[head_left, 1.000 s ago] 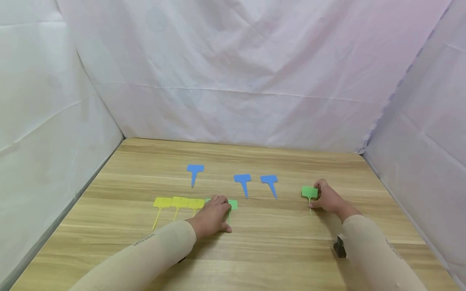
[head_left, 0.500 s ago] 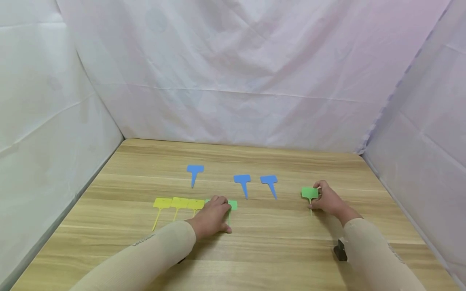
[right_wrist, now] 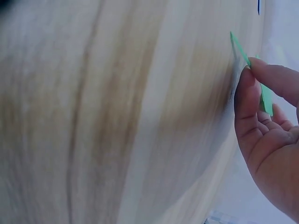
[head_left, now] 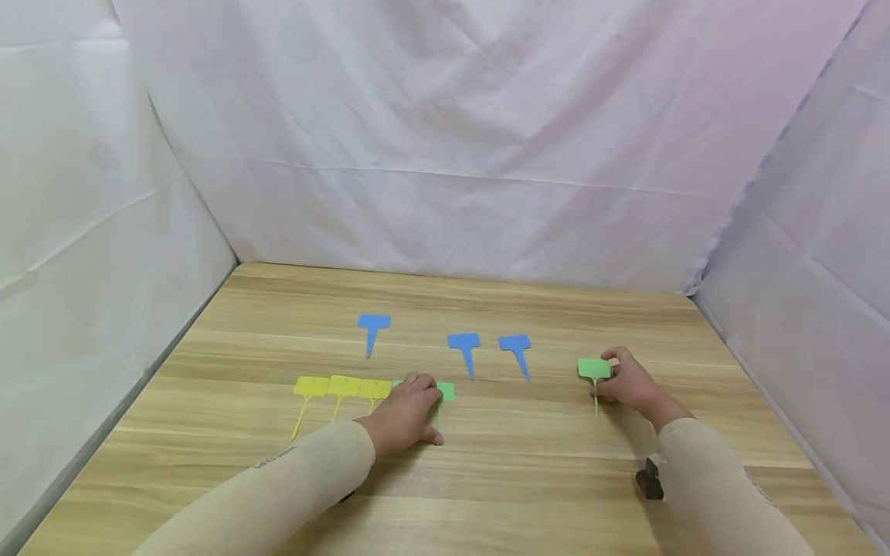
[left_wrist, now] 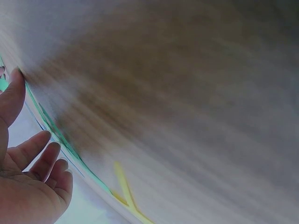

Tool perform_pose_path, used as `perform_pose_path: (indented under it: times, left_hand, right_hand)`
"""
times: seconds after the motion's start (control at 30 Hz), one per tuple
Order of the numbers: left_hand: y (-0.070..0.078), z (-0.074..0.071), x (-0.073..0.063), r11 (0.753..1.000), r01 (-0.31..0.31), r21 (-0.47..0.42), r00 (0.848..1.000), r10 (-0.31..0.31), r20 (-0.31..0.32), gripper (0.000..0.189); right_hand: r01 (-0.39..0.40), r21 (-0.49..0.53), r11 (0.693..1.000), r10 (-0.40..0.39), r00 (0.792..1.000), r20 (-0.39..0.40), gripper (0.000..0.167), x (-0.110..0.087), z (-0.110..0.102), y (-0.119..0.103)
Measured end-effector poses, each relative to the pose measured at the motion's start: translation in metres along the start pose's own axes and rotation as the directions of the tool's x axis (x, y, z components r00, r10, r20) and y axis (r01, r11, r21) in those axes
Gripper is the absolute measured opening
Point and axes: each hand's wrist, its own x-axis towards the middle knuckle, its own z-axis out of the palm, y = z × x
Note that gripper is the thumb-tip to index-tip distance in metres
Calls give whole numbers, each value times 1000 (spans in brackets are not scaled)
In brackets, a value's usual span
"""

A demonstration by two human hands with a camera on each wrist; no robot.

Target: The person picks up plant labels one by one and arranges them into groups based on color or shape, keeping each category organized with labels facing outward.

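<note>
My right hand (head_left: 631, 381) pinches a green plant label (head_left: 594, 368) on the right side of the table; in the right wrist view thumb and fingers close on the label (right_wrist: 240, 49) near its stem. My left hand (head_left: 405, 411) rests over green plant labels (head_left: 445, 391) at the right end of a row, partly hiding them. Its fingers (left_wrist: 44, 158) reach the labels' edge in the left wrist view, thumb spread apart. Side by side to the left of that hand lie three yellow plant labels (head_left: 310, 387), stems toward me.
Three blue T-shaped plant labels lie farther back: one at the left (head_left: 374, 321), one in the middle (head_left: 463, 340), one to its right (head_left: 514, 342). White cloth (head_left: 445, 216) walls the wooden table (head_left: 528, 494) at the back and both sides.
My right hand has lowered very slightly toward me with the green plant label. My left hand stays in place, and the labels on the table have not moved.
</note>
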Motion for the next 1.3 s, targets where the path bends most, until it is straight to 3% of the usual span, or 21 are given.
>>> perform_pose_path:
  times: [0.13, 0.43, 0.73, 1.3]
  left_hand:
    - [0, 1, 1, 1000, -3, 4, 1000, 3, -2, 64]
    - [0, 1, 1, 1000, -3, -4, 1000, 3, -6, 64]
    - [0, 1, 2, 1000, 0, -8, 1000, -1, -4, 63]
    - [0, -1, 0, 1000, -3, -21, 1000, 3, -2, 63]
  right_hand:
    - [-11, 47, 999, 11, 1000, 5, 72, -1, 1, -1]
    - [-32, 51, 998, 33, 999, -15, 75, -6, 3, -9]
    - [8, 28, 1000, -6, 998, -62, 76, -8, 12, -21]
    - [29, 56, 998, -28, 1000, -12, 70, -12, 54, -63]
